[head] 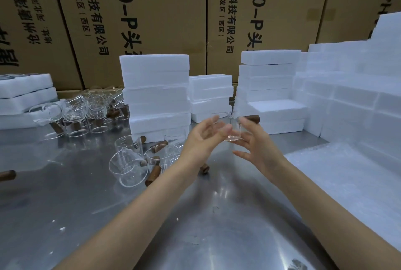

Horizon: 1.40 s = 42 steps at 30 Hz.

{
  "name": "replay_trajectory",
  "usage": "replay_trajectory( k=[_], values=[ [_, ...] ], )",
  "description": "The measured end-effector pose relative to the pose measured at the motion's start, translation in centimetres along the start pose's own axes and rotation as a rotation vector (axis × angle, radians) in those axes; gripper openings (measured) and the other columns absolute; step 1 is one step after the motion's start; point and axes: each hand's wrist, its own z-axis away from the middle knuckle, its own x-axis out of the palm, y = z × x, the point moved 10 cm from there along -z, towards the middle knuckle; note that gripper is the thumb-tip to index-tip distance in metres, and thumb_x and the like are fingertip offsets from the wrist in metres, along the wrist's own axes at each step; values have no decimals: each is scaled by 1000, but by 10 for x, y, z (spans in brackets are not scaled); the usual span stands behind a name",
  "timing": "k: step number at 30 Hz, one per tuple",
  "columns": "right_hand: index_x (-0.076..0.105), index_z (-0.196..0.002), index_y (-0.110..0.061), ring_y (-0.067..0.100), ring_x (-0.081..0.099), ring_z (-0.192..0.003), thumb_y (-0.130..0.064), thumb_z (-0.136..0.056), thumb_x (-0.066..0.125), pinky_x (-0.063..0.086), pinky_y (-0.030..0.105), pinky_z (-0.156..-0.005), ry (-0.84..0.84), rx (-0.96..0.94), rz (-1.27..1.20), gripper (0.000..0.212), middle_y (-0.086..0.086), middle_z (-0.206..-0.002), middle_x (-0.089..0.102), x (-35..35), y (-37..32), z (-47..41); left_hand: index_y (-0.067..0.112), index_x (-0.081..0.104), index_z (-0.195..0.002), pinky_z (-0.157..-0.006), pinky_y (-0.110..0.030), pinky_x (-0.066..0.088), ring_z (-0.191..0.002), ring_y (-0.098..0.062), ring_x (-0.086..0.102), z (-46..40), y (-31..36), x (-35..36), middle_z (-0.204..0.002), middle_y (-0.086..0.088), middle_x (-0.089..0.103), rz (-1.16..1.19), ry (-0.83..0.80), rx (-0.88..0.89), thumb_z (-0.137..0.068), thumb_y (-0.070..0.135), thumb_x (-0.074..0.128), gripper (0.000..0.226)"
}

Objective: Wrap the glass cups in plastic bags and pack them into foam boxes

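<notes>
I see my left hand (206, 135) and right hand (253, 141) holding a glass cup (233, 131) above the metal table (108, 215), foam boxes (156, 96) stacked behind.

Steel table (195, 215) carries glass cups (128, 165), stacked foam boxes (156, 96) and plastic bags (347, 172)

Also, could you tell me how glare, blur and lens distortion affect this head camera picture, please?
Head view: overhead light glares off the steel table in bright patches; both hands, left hand and right hand, are slightly motion-blurred around the glass cup, whose outline is faint; wide-angle distortion tilts the cardboard cartons and bends the foam box stacks.
</notes>
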Motion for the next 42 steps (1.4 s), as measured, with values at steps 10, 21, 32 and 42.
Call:
replay_trajectory(
  k=[10, 21, 32, 42],
  values=[
    [52, -99, -11, 11, 51, -68, -18, -90, 36, 51, 33, -58, 426, -8, 406, 20, -11, -77, 57, -56, 7, -5, 28, 44, -130, -94, -10, 36, -118, 1, 49, 5, -21, 18, -127, 7, 59, -425, -64, 65, -83, 33, 72, 55],
    [50, -99, -5, 32, 57, -100, -16, -93, 26, 40, 36, -85, 302, 211, 878, 27, 15, -113, 60, -54, 32, -15, 18, 35, -141, -115, -38, 16, -130, -16, 39, 12, -31, 28, -135, 6, 53, -762, -151, 74, -90, 42, 61, 62],
    [47, -110, -9, 30, 48, -71, -12, -91, 39, 32, 31, -59, 625, -158, 1341, 21, 9, -103, 51, -41, -53, 31, 27, 27, -147, -113, -34, 23, -130, -17, 38, 14, -28, 17, -136, 8, 52, -697, -11, 173, -79, 52, 69, 83],
    [45, -116, -12, 29, 42, -107, -22, -91, 46, 36, 37, -82, 571, 207, 1469, 27, 11, -124, 46, -83, -43, 73, 31, 33, -142, -97, -19, 27, -126, -9, 44, 15, -21, 14, -129, 14, 54, -682, 36, 262, -74, 55, 71, 81]
  ],
)
